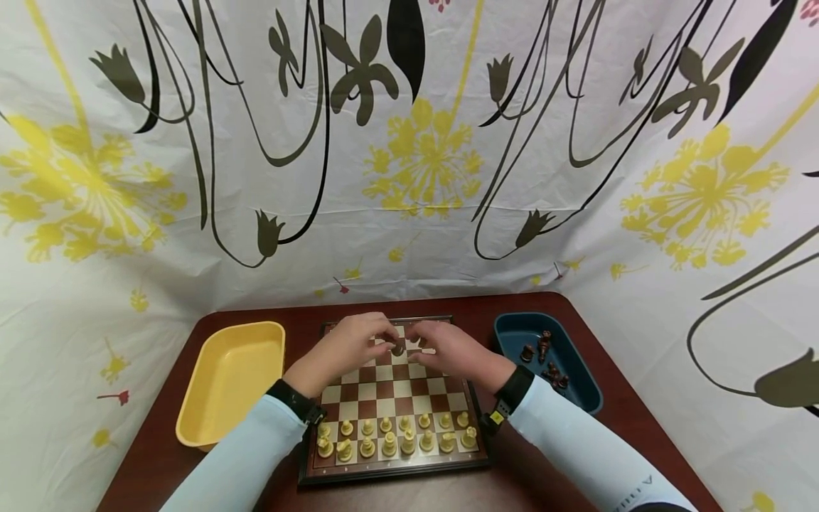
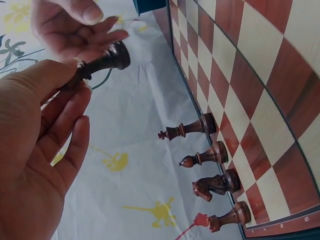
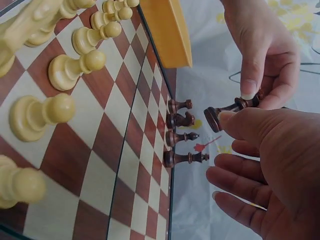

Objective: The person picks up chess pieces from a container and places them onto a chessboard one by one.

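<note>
Both hands meet over the far edge of the chessboard (image 1: pixel 399 390). My left hand (image 1: pixel 382 341) (image 2: pixel 80 80) pinches the top of a dark chess piece (image 1: pixel 398 348) (image 2: pixel 106 61) (image 3: pixel 226 111), which lies sideways in the air. My right hand (image 1: pixel 417 343) (image 3: pixel 221 134) is beside it, fingers loosely spread, with the thumb tip touching the piece's round base. Several dark pieces (image 2: pixel 206 155) (image 3: pixel 178 136) stand in the board's far row, at its left end. Two rows of light pieces (image 1: pixel 397 434) (image 3: pixel 75 70) stand on the near side.
A yellow tray (image 1: pixel 192 398) sits left of the board. Right of it, a blue tray (image 1: pixel 579 370) holds several dark pieces (image 1: pixel 544 347). The dark brown table (image 1: pixel 301 320) is closed in by a flowered curtain (image 1: pixel 409 178) behind and at both sides.
</note>
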Demonstrator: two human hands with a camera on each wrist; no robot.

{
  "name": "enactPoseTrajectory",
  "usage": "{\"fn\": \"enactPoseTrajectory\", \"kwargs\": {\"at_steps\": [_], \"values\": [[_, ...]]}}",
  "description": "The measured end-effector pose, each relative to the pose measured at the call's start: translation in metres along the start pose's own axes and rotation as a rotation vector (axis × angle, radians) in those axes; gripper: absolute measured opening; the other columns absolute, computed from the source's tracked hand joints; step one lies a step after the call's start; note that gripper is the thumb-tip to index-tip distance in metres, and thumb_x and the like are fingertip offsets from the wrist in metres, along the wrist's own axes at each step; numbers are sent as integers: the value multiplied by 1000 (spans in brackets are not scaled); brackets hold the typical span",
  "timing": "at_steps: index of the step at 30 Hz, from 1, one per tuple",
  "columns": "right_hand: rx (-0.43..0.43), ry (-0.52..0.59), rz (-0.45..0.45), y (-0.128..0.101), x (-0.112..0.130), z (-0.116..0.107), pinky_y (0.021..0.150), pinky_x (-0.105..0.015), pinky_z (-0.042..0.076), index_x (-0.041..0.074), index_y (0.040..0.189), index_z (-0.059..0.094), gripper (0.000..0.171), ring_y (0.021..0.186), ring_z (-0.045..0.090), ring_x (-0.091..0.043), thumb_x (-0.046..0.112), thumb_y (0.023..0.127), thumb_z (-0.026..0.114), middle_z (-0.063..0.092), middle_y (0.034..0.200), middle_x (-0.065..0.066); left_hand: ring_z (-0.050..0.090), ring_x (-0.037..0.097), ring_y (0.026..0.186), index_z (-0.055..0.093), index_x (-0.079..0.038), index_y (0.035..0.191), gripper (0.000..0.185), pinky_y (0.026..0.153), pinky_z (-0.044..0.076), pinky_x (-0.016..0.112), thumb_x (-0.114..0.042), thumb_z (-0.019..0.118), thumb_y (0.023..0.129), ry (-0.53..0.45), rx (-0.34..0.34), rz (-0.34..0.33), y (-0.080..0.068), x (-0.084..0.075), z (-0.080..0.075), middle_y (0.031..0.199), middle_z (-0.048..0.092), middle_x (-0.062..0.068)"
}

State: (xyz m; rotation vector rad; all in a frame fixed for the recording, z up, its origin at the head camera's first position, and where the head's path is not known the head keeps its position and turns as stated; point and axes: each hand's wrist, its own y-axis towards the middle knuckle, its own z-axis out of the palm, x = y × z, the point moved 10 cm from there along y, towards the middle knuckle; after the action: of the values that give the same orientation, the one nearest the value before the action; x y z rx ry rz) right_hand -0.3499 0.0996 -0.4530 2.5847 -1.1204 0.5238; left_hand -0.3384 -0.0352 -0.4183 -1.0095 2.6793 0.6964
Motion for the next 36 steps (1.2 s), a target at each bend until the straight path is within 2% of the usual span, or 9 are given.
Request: {"fn": "enactPoseTrajectory", "kwargs": {"at_steps": [3,6,14,21,27,31,36], "values": [[-5,1,44,-6,-7,-1,95,-45,62,12,135,71,32,115,72,-29,25,107,79,73,130,-9,72,13,96,80,-20,118,17,82,61,33,-17,84,102,33,21,8,3,0,-1,114,73,-6],[-5,2,68,-13,-12,-2,93,-45,61,12,132,72,30,113,72,-27,26,106,79,74,126,-8,73,18,99,80,-18,120,18,84,61,35,-18,83,103,65,49,6,8,3,0,116,73,-3],[13,53,113,-28,-24,-3,82,-43,61,8,132,73,32,104,72,-24,26,107,78,74,124,-13,71,15,103,81,-21,123,18,88,61,37,-24,80,106,165,147,-48,30,21,8,119,71,-4],[-2,88,122,-34,-26,-4,87,-45,62,13,132,73,29,109,74,-27,30,108,77,74,128,-11,72,16,105,80,-21,126,20,88,60,36,-27,78,107,217,198,-51,54,36,12,121,72,-2],[10,100,142,-37,-29,0,92,-49,61,9,135,72,32,113,72,-30,26,108,77,73,130,-14,72,18,107,80,-21,126,19,92,61,38,-27,76,108,211,210,-60,73,44,11,122,73,-2],[7,78,138,-38,-29,0,91,-50,61,5,134,72,34,112,72,-30,25,107,77,73,128,-14,72,19,111,80,-20,128,20,95,60,40,-28,75,109,221,243,-83,83,48,12,124,74,-1],[10,63,143,-40,-30,-1,93,-49,62,6,133,73,35,114,73,-29,29,108,77,73,128,-13,72,20,114,80,-20,126,20,95,60,40,-30,75,109,252,261,-76,92,51,14,125,75,-1]]}}
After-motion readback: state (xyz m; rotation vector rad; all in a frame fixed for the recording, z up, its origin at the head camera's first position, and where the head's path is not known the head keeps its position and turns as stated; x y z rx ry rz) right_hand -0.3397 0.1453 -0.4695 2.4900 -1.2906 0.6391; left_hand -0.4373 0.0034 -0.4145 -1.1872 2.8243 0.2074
